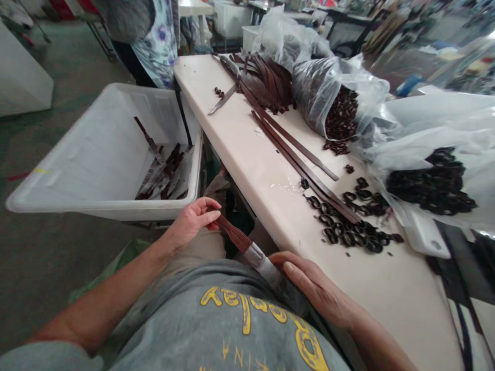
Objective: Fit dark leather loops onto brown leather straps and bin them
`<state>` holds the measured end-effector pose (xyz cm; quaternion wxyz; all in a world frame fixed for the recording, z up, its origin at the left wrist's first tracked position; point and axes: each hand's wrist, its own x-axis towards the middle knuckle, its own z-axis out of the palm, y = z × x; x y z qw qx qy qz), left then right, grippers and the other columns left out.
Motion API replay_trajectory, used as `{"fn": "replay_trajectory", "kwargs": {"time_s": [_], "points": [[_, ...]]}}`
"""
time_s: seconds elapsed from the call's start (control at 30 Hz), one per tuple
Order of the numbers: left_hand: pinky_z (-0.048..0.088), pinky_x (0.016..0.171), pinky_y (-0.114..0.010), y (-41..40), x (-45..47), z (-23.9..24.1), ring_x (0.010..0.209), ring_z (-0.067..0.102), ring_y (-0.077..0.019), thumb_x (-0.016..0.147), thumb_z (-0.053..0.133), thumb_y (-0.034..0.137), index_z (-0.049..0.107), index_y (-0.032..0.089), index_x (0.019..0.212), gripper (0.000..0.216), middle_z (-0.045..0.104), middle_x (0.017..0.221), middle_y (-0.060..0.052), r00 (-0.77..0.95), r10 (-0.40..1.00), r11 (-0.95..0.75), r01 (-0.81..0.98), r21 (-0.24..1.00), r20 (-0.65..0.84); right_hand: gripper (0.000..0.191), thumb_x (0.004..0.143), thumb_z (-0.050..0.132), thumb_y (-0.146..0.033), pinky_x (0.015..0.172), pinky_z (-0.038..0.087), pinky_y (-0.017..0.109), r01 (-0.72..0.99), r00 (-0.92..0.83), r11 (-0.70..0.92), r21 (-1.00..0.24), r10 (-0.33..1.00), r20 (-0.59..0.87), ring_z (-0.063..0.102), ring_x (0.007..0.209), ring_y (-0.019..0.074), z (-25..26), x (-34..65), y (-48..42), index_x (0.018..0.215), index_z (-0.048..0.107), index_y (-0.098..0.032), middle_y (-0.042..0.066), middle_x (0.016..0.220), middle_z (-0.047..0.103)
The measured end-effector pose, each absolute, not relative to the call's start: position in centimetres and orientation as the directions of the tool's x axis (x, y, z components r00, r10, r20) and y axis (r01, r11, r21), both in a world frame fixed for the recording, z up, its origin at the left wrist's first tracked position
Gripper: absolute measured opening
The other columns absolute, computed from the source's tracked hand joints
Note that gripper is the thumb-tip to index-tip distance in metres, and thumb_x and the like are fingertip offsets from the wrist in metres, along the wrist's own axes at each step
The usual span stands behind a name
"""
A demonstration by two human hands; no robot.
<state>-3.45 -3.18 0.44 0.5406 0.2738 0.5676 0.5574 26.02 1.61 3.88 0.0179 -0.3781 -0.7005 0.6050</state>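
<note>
My left hand (199,215) pinches one end of a brown leather strap (236,236) between thumb and fingers, in front of my belly. Whitish clear wrapping (260,257) covers the strap's other part, which runs toward my right. My right hand (305,275) is closed around that wrapped part, and its fingers partly hide it. On the table to the right lie long brown straps (297,159) and a scatter of small black loops (340,226).
A white plastic bin (93,201) with several wrapped straps (166,170) stands at left. Along the white table (247,175) are a pile of brown straps (266,80), a bag of brown loops (340,113) and a bag of black loops (433,180). A person (147,41) stands beyond.
</note>
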Motion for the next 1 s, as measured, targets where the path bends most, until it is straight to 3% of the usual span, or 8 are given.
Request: {"fn": "replay_trajectory", "kwargs": {"time_s": [0.07,0.13,0.33,0.43,0.67,0.83,0.93,1.0], "points": [[0.047,0.050,-0.020,-3.5,-1.1,0.1,0.052,0.061,-0.0128,0.065,0.082,0.031,0.063,0.017,0.079,0.028,0.065,0.063,0.000,-0.195,0.917,0.284,-0.293,0.913,-0.348,0.039,0.097,0.044,-0.047,0.094,0.047,0.038,0.501,-0.674,0.073,-0.863,0.658,-0.335,0.061,0.107,0.0238,3.7,24.4,1.5,0.122,0.060,-0.022,0.009,0.117,0.067],[0.046,0.052,-0.020,-3.7,1.4,0.0,0.054,0.061,-0.0129,0.066,0.081,0.031,0.060,0.017,0.077,0.027,0.063,0.061,0.001,-0.113,0.916,0.338,-0.296,0.893,-0.384,0.038,0.092,0.055,-0.040,0.091,0.049,0.036,0.490,-0.655,0.127,-0.862,0.706,-0.269,0.063,0.104,0.0222,3.1,22.4,1.4,0.125,0.058,-0.022,0.007,0.116,0.068],[0.048,0.057,-0.020,-4.2,4.4,-0.1,0.061,0.058,-0.0110,0.065,0.083,0.035,0.062,0.018,0.083,0.032,0.063,0.071,0.003,-0.074,0.885,0.401,-0.379,0.834,-0.460,0.014,0.084,0.069,-0.032,0.065,0.047,0.023,0.475,-0.591,0.267,-0.839,0.802,-0.080,0.064,0.074,0.0136,1.9,20.0,1.5,0.096,0.069,-0.023,-0.002,0.083,0.071],[0.049,0.059,-0.021,-4.3,3.7,-0.5,0.064,0.059,-0.0121,0.065,0.084,0.040,0.064,0.018,0.086,0.036,0.065,0.075,0.001,-0.024,0.867,0.448,-0.402,0.799,-0.498,0.015,0.082,0.073,-0.032,0.068,0.047,0.022,0.435,-0.627,0.406,-0.804,0.777,0.053,0.064,0.075,0.0134,1.5,20.8,1.3,0.092,0.072,-0.021,0.000,0.083,0.070],[0.049,0.063,-0.023,-4.5,2.7,-1.2,0.069,0.064,-0.0160,0.067,0.083,0.042,0.064,0.019,0.095,0.041,0.070,0.075,-0.002,-0.063,0.898,0.427,-0.111,0.898,-0.435,0.021,0.090,0.063,-0.040,0.056,0.043,0.022,0.432,-0.715,0.698,-0.571,0.651,0.254,0.062,0.069,0.0126,0.0,21.6,0.8,0.093,0.071,-0.021,0.002,0.085,0.067],[0.046,0.058,-0.022,-4.0,3.2,-0.9,0.060,0.060,-0.0134,0.069,0.081,0.043,0.060,0.020,0.111,0.052,0.065,0.066,0.002,-0.037,0.899,0.429,-0.129,0.894,-0.437,0.028,0.092,0.059,-0.046,0.052,0.039,0.023,0.430,-0.725,0.744,-0.511,0.622,0.296,0.060,0.065,0.0118,0.1,21.7,1.0,0.091,0.069,-0.020,0.001,0.083,0.065],[0.047,0.060,-0.022,-3.5,2.9,-0.1,0.063,0.061,-0.0144,0.068,0.081,0.043,0.060,0.020,0.118,0.058,0.068,0.070,0.000,0.014,0.892,0.451,-0.115,0.885,-0.453,0.027,0.097,0.053,-0.040,0.054,0.040,0.022,0.415,-0.709,0.731,-0.542,0.633,0.311,0.060,0.067,0.0104,0.5,21.9,1.2,0.090,0.068,-0.020,0.001,0.080,0.064],[0.049,0.064,-0.024,-3.2,2.6,0.6,0.068,0.063,-0.0164,0.069,0.080,0.044,0.062,0.020,0.119,0.059,0.070,0.075,-0.002,0.040,0.885,0.465,-0.079,0.882,-0.463,0.027,0.099,0.049,-0.037,0.050,0.037,0.023,0.429,-0.726,0.761,-0.487,0.611,0.316,0.058,0.063,0.0103,0.7,21.9,1.3,0.086,0.066,-0.020,0.000,0.077,0.062]]}}
